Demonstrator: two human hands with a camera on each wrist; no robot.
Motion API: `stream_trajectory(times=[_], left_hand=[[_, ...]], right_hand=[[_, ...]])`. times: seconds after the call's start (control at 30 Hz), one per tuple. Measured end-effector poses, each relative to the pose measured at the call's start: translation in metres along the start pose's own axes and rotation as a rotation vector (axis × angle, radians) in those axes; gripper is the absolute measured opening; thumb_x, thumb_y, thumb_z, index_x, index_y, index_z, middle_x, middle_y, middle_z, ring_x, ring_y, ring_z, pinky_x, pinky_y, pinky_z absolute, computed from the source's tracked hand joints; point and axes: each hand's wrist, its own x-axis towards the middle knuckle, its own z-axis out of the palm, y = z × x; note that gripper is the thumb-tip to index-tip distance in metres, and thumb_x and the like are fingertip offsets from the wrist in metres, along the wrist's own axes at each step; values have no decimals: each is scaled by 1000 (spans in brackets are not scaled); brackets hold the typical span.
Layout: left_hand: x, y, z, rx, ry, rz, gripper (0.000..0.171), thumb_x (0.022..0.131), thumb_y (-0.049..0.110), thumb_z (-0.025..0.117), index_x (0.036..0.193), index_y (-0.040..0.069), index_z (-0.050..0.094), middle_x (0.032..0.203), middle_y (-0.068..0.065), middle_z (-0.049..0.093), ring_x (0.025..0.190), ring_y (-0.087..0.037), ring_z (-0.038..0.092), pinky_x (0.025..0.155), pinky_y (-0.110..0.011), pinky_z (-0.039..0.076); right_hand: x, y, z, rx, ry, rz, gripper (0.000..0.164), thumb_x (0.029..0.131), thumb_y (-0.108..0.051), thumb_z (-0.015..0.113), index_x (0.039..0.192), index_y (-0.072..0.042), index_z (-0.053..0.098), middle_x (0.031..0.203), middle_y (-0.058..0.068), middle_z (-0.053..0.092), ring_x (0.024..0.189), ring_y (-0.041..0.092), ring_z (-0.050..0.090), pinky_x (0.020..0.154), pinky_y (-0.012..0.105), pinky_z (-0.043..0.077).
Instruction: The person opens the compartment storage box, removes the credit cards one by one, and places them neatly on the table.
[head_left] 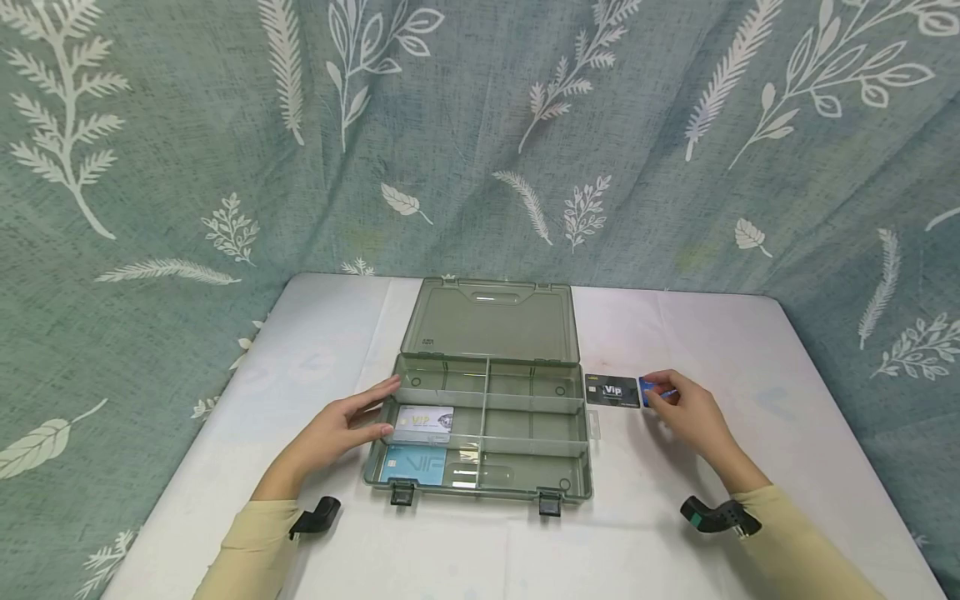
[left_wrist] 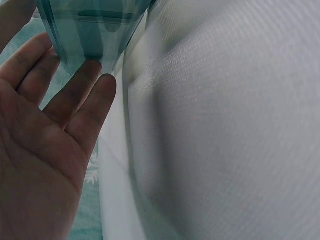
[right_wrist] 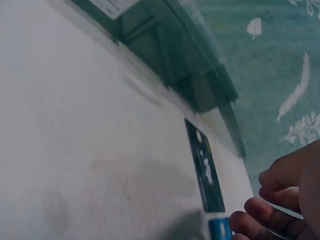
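Note:
My left hand [head_left: 330, 437] rests at the left side of a translucent green divided case [head_left: 480, 497], its fingertips against the wall and rim. In the left wrist view those fingers [left_wrist: 75, 100] are extended under the case's edge. To the right of the case, my right hand [head_left: 686, 417] pinches a blue card [head_left: 643, 392] between thumb and fingers, low over the table. In the right wrist view the blue card [right_wrist: 219, 229] is partly hidden by the fingers [right_wrist: 257, 207]. Just left of it lies a black VIP card [head_left: 612, 391].
The case lid [head_left: 491, 321] is swung open toward the back. In the left column, a white VIP card [head_left: 423, 422] lies in the middle compartment and a light blue card [head_left: 414, 465] in the front one. Two latches [head_left: 550, 503] hang at the front edge. Behind the white table [head_left: 675, 333] hangs a leaf-patterned curtain [head_left: 465, 150].

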Motion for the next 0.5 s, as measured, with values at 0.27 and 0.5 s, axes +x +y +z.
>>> stream_trajectory(times=[0.27,0.5], left_hand=[[0,0,1,4,4,7,68,95,21,74,155,8,44,165,-2,31,147,-31,35,117,-41,38],[0,0,0,15,4,14,68,95,20,74,155,7,44,165,-4,31,147,-32,35,116,-41,38]], right_hand=[[-8,-22,9,47,-51,-86,28,100,-17,66,125,-3,67,102,9,70,87,22,68,66,31,54],[-15,-43,20,88,-103,-161,26,99,-16,68,122,-5,69,98,3,70,88,19,68,73,33,57]])
